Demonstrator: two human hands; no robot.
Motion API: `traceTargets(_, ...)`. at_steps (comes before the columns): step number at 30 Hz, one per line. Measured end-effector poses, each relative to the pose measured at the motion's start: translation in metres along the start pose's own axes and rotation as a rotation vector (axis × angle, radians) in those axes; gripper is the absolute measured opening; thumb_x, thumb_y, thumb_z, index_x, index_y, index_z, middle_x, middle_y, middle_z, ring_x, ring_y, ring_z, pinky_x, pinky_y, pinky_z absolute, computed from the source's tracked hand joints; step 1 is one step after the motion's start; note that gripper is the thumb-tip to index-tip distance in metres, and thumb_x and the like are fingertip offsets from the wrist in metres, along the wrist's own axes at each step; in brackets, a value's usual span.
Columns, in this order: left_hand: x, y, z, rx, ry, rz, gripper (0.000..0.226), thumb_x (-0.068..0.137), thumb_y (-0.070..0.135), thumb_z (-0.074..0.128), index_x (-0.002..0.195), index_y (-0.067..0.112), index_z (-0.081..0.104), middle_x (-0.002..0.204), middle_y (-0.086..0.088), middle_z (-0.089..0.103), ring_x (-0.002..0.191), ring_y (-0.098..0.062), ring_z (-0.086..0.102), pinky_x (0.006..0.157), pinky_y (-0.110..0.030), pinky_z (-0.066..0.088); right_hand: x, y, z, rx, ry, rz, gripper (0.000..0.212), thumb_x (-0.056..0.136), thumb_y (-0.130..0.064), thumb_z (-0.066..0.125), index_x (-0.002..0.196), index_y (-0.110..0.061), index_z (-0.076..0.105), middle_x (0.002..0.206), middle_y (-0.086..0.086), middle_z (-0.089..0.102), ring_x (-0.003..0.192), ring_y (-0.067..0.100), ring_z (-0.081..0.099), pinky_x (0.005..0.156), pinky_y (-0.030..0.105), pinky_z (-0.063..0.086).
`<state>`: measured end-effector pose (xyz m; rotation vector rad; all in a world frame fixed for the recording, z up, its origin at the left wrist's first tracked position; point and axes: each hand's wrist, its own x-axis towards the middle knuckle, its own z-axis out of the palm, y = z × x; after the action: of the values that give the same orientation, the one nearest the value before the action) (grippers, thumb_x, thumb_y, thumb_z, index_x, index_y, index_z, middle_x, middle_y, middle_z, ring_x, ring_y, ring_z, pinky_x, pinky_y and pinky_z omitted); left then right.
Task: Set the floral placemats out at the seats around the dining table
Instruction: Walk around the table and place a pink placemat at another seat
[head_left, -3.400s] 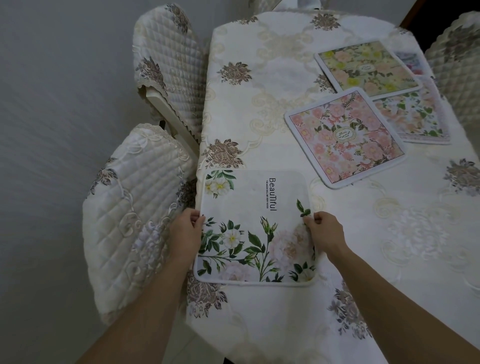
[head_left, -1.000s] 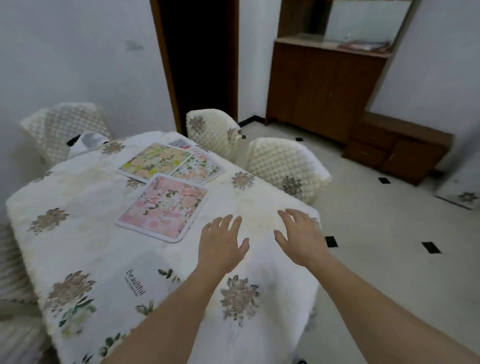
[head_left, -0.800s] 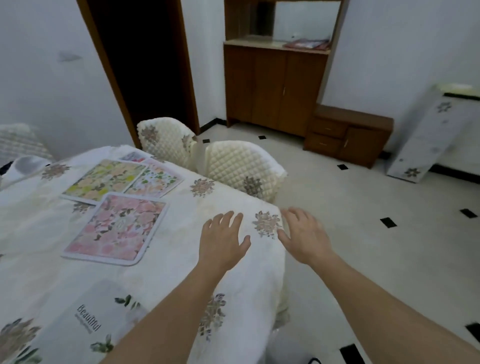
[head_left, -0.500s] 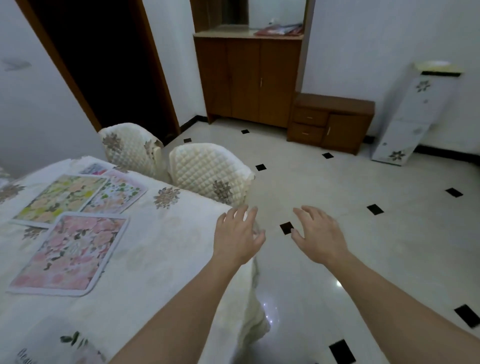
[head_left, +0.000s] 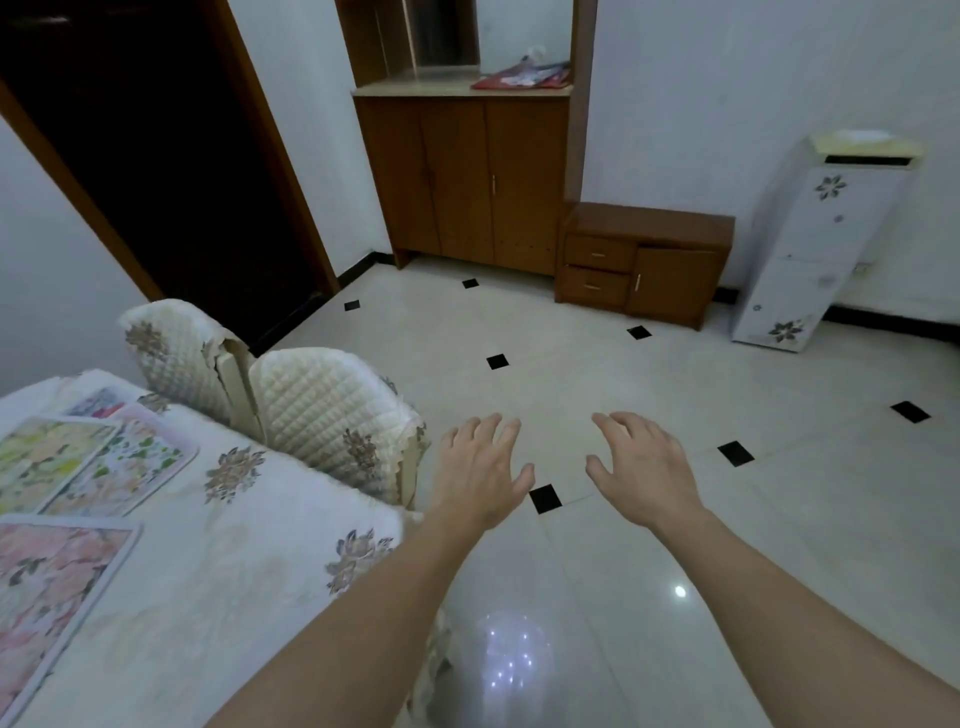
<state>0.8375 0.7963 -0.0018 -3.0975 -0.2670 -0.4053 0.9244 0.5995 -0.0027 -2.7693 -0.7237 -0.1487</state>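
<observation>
While both arms reach out in front, the left hand (head_left: 480, 467) and the right hand (head_left: 644, 467) hang in the air with fingers spread and palms down. They hold nothing and touch nothing. They are side by side with a gap between them. Under them is the shiny pale floor (head_left: 675, 395) with little black squares.

To the left of the left hand is the worktop (head_left: 234, 561), under a cream cloth with brown flowers. The left arm passes over its corner. The floral placemats lie flat on it, well to the left of both hands. The pink placemat (head_left: 47, 587) is the nearest. Past it sit a yellow and green placemat (head_left: 41, 457) and a white placemat with green leaves (head_left: 124, 467), side by side and touching. A half-hidden placemat (head_left: 96, 400) peeks out behind them. Any words on them are too blurred to read.

Just left of the left hand stands a chair (head_left: 327, 410) in a puffy quilted cover, close to the worktop. A second chair (head_left: 176, 353) stands right beside it, further off.

Far ahead of the hands, by the wall, is a brown cupboard (head_left: 462, 176) with its doors closed. Some red papers (head_left: 519, 78) lie on top of it. Next to it is a low brown cabinet (head_left: 644, 260) with two drawers and one door, all closed, so I cannot tell what is inside.
</observation>
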Motion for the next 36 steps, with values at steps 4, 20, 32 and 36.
traceTargets(4, 0.047, 0.001, 0.017, 0.003, 0.003, -0.006, 0.056, 0.086, 0.056, 0.043, 0.13, 0.024, 0.049, 0.13, 0.002, 0.058, 0.116, -0.022, 0.053, 0.096, -0.041, 0.043, 0.042, 0.012, 0.009, 0.011, -0.002, -0.032, 0.052, 0.088, -0.039, 0.055, 0.137, -0.021, 0.05, 0.135, 0.005, 0.055, 0.128, 0.023, 0.047, 0.104, 0.042, 0.036)
traceTargets(20, 0.302, -0.109, 0.112, -0.06, 0.012, -0.154, 0.058, 0.084, 0.058, 0.041, 0.128, 0.021, 0.052, 0.127, -0.001, 0.06, 0.113, -0.024, 0.056, 0.092, -0.042, 0.045, 0.36, -0.004, 0.07, -0.123, -0.132, -0.153, 0.055, 0.092, -0.046, 0.044, 0.144, -0.027, 0.039, 0.146, 0.001, 0.045, 0.134, 0.021, 0.039, 0.111, 0.039, 0.031)
traceTargets(32, 0.438, -0.238, 0.145, -0.017, -0.051, -0.333, 0.06, 0.087, 0.058, 0.041, 0.136, 0.024, 0.044, 0.138, 0.0, 0.052, 0.123, -0.024, 0.048, 0.1, -0.043, 0.039, 0.558, -0.078, 0.13, -0.076, -0.181, -0.321, 0.054, 0.092, -0.046, 0.046, 0.142, -0.028, 0.041, 0.143, 0.0, 0.048, 0.13, 0.022, 0.044, 0.108, 0.039, 0.033)
traceTargets(36, 0.475, -0.284, 0.163, -0.01, -0.073, -0.442, 0.06, 0.089, 0.058, 0.04, 0.139, 0.024, 0.041, 0.143, -0.002, 0.048, 0.127, -0.026, 0.045, 0.104, -0.045, 0.036, 0.63, -0.11, 0.166, -0.051, -0.207, -0.426, 0.055, 0.091, -0.047, 0.046, 0.142, -0.029, 0.042, 0.142, 0.0, 0.049, 0.13, 0.021, 0.045, 0.108, 0.04, 0.035)
